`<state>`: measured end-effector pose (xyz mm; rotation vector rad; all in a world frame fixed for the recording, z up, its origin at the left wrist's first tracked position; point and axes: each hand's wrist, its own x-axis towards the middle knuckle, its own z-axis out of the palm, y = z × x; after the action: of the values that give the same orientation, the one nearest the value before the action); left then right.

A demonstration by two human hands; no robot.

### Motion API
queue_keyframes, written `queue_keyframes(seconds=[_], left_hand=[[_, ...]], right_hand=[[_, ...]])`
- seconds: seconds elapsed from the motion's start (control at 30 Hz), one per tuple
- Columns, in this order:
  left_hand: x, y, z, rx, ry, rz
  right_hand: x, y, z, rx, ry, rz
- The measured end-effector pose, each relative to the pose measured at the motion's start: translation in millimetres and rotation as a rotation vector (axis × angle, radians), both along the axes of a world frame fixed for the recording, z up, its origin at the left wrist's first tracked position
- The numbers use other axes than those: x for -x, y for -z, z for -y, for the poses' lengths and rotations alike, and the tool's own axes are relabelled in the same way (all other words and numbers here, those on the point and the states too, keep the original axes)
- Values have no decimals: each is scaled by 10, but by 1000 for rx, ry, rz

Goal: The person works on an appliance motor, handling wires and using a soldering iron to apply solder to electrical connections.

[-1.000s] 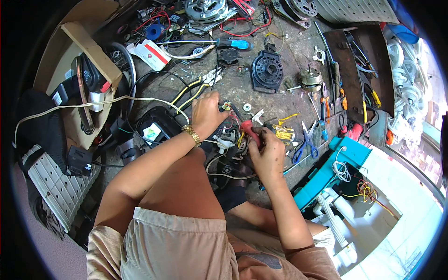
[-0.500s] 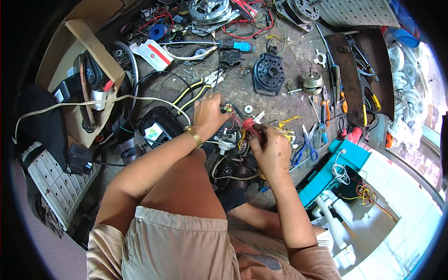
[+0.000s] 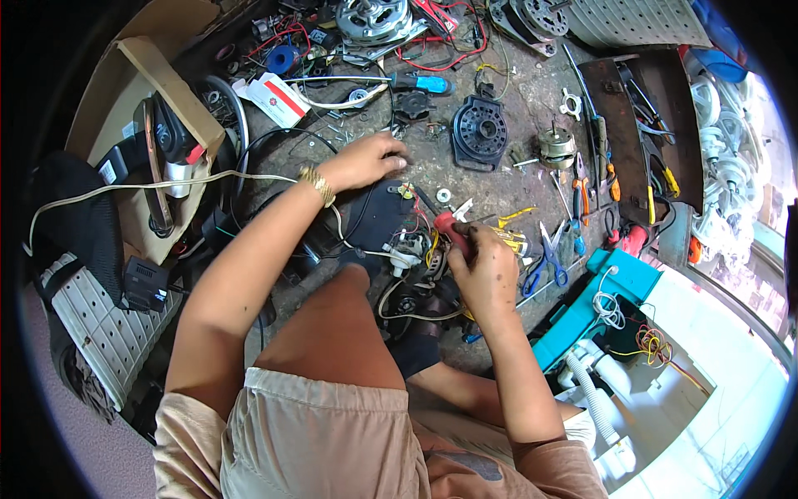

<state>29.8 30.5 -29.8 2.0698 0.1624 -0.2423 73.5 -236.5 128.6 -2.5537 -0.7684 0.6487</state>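
Observation:
My right hand [image 3: 485, 264] is closed around the red handle of a screwdriver [image 3: 446, 224], its dark shaft pointing up and left toward a small brass-coloured part [image 3: 406, 190]. My left hand [image 3: 366, 161], with a gold watch at the wrist, is over the bench with its fingers loosely bent and apart. I see nothing held in it, though its underside is hidden. A dark flat piece [image 3: 376, 213] lies just below it. Between my hands and my knee are a white part with wires [image 3: 407, 252] and a dark motor-like assembly [image 3: 409, 301].
A round black plastic housing [image 3: 480, 133] and a small metal motor [image 3: 555, 145] sit beyond my hands. Blue-handled scissors [image 3: 545, 264], orange-handled pliers [image 3: 580, 193] and an open metal toolbox [image 3: 613, 125] are to the right. A cardboard box [image 3: 170, 83] stands left; a pale cable [image 3: 208, 176] crosses from it.
My left hand has moved up and left from beside the screwdriver tip. The yellow-handled pliers and the labelled black object near it no longer show; a dark flat piece does. My right hand stays almost still.

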Motion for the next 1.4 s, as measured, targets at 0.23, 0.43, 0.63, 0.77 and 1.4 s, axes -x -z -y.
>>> queue_keyframes(seconds=[0.23,0.43,0.63,0.77,1.4], left_hand=[[-618,173,-58,96,534,-170],[-738,323,-38,127,612,-291],[-753,298,-68,111,661,-235],[-799,232,-42,145,668,-305],[-861,-516,-325,-356,-159,182]], right_hand=[[-32,-78,-50,65,-3,-30],[-43,-76,-40,36,-39,43],[-45,-68,-57,54,-30,21],[-48,-73,-61,65,-41,40],[-9,60,187,-95,152,34]])
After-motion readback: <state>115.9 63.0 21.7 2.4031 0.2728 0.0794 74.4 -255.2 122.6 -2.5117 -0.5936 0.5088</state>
